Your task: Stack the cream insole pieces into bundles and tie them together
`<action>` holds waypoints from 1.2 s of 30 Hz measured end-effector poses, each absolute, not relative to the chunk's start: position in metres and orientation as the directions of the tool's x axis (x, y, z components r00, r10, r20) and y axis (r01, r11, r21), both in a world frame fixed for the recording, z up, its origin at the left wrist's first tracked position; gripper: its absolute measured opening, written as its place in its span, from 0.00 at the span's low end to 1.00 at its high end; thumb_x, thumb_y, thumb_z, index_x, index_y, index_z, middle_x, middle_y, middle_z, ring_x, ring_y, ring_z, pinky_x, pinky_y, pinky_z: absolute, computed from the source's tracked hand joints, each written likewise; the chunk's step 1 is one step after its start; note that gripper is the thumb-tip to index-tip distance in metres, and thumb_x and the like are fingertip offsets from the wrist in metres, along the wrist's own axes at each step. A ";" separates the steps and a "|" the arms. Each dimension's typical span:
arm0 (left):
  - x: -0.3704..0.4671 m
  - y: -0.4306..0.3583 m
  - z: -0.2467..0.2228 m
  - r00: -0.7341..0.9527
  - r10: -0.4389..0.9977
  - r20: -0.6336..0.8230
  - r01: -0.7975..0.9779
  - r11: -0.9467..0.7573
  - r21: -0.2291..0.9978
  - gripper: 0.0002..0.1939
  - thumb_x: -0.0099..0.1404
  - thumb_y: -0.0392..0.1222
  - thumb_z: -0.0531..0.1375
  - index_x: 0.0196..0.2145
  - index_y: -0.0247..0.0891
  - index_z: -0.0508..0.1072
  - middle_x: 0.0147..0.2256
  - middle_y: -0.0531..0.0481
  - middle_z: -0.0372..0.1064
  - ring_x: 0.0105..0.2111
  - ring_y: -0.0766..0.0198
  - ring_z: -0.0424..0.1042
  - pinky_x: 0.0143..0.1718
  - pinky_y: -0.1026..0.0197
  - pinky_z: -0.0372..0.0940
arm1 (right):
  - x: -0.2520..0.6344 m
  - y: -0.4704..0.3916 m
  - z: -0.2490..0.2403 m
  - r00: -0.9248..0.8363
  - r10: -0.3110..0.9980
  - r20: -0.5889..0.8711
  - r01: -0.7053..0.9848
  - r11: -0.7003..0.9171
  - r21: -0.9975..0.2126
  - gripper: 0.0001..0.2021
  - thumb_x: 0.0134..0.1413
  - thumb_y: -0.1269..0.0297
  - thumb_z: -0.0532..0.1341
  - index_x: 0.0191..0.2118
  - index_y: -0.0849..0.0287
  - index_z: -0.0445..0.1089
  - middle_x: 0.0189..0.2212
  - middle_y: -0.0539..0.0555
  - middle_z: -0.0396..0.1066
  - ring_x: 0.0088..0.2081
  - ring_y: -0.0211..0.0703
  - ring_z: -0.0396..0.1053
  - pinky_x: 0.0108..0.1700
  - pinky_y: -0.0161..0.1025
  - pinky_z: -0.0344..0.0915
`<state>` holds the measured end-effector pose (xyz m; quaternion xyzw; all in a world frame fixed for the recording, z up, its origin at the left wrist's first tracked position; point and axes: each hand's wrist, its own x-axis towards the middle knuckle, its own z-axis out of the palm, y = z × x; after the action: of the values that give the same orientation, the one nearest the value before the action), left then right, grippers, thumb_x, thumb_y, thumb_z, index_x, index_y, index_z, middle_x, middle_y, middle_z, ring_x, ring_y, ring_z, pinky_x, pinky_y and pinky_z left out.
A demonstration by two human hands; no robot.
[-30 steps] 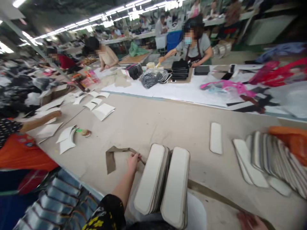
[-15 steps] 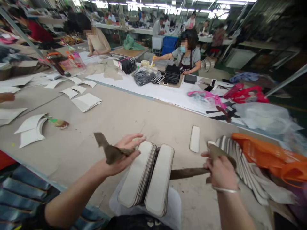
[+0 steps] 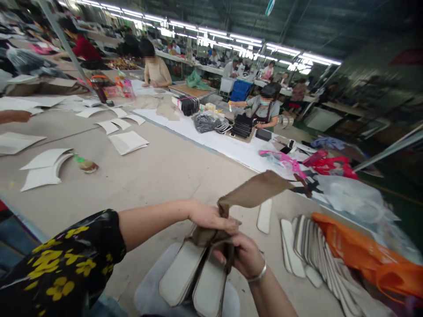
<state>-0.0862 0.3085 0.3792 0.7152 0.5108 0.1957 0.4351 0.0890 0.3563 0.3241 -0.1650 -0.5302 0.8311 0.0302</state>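
Strip lights run above a busy workshop, and beneath them a wide bench with a beige covering stretches away from the wearer. At its near edge stand two stacks of pale, round-cornered panels, the left stack and the right stack, side by side on a whitish sheet. Over their far ends the hands meet, almost touching: the left hand reaches across from the left and pinches a brown strip, while the right hand, just below and to the right, has its fingers curled around the same strip. Some of it is bunched between the hands and over the panels; one free end rises beyond them, up and to the right, partly covering a single panel on the bench.
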 end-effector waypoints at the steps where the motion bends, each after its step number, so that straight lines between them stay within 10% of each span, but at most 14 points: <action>1: -0.090 0.304 0.373 0.427 0.890 -0.160 0.479 -0.072 0.875 0.26 0.60 0.58 0.54 0.45 0.35 0.73 0.45 0.46 0.72 0.42 0.60 0.70 0.41 0.65 0.65 | 0.091 0.356 0.323 -0.920 0.259 -0.294 0.118 -0.532 -0.838 0.12 0.41 0.64 0.51 0.20 0.63 0.68 0.15 0.52 0.64 0.16 0.34 0.58 0.18 0.31 0.54; 9: -0.095 0.272 0.342 0.216 0.837 -0.502 0.050 0.504 0.862 0.17 0.59 0.52 0.57 0.29 0.33 0.72 0.21 0.53 0.65 0.18 0.73 0.59 0.17 0.71 0.53 | 0.106 0.364 0.326 -0.822 0.538 -0.185 -0.015 -0.345 -0.938 0.05 0.47 0.67 0.57 0.33 0.58 0.64 0.28 0.49 0.66 0.27 0.35 0.63 0.28 0.31 0.60; 14: -0.095 0.273 0.326 0.076 0.830 -0.552 -0.298 0.547 0.782 0.14 0.56 0.48 0.57 0.25 0.32 0.70 0.18 0.53 0.62 0.14 0.73 0.54 0.14 0.70 0.46 | 0.118 0.362 0.316 -0.770 0.636 0.058 -0.065 0.012 -0.998 0.28 0.40 0.71 0.62 0.51 0.52 0.56 0.44 0.54 0.61 0.37 0.39 0.63 0.37 0.37 0.65; 17: -0.092 0.273 0.330 0.193 0.828 -0.527 -0.121 0.553 0.824 0.14 0.58 0.46 0.54 0.24 0.33 0.70 0.16 0.55 0.58 0.14 0.72 0.53 0.14 0.69 0.47 | 0.114 0.361 0.308 -0.766 0.607 0.213 0.139 0.480 -0.866 0.39 0.42 0.75 0.60 0.61 0.53 0.48 0.50 0.60 0.56 0.40 0.44 0.62 0.43 0.45 0.65; 21: -0.082 0.278 0.357 0.367 0.801 -0.473 0.286 0.386 0.877 0.06 0.54 0.35 0.53 0.26 0.35 0.70 0.18 0.55 0.59 0.18 0.71 0.55 0.17 0.69 0.52 | 0.094 0.369 0.304 -0.798 0.491 0.349 0.138 0.712 -0.689 0.22 0.46 0.77 0.57 0.48 0.50 0.69 0.50 0.58 0.56 0.50 0.49 0.59 0.50 0.50 0.61; 24: -0.078 0.284 0.375 0.485 0.775 -0.405 0.420 0.200 0.885 0.08 0.52 0.31 0.51 0.25 0.36 0.69 0.21 0.54 0.62 0.20 0.71 0.55 0.18 0.70 0.52 | 0.079 0.376 0.302 -0.827 0.321 0.461 -0.132 0.687 -0.715 0.04 0.49 0.71 0.60 0.28 0.55 0.70 0.48 0.55 0.64 0.55 0.49 0.57 0.55 0.50 0.57; 27: -0.083 0.287 0.384 0.523 0.720 -0.456 0.472 0.201 0.859 0.08 0.52 0.31 0.52 0.24 0.35 0.71 0.21 0.52 0.64 0.21 0.70 0.58 0.19 0.70 0.54 | 0.074 0.374 0.298 -0.906 0.178 0.385 -0.285 0.416 -0.864 0.08 0.48 0.69 0.60 0.22 0.58 0.62 0.33 0.52 0.71 0.40 0.41 0.68 0.43 0.39 0.65; 32: -0.100 0.288 0.381 0.435 0.730 -0.527 0.446 0.334 0.830 0.10 0.59 0.41 0.54 0.26 0.35 0.73 0.21 0.53 0.62 0.21 0.70 0.58 0.20 0.69 0.55 | 0.084 0.362 0.291 -0.971 0.240 -0.016 -0.025 -0.163 -0.986 0.09 0.47 0.69 0.58 0.37 0.56 0.60 0.23 0.46 0.69 0.24 0.37 0.70 0.26 0.32 0.64; 36: -0.104 0.291 0.373 0.430 0.800 -0.419 0.303 0.309 0.901 0.10 0.57 0.43 0.57 0.27 0.34 0.72 0.23 0.53 0.61 0.25 0.69 0.57 0.25 0.69 0.57 | 0.086 0.361 0.296 -0.914 0.400 0.064 -0.041 0.065 -0.997 0.27 0.40 0.71 0.63 0.50 0.54 0.56 0.27 0.45 0.69 0.26 0.35 0.68 0.28 0.32 0.64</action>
<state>-0.1038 0.2907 0.3733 0.5545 0.4974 0.1944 0.6382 0.0859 0.3614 0.2955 -0.1262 -0.7110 0.6721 0.1641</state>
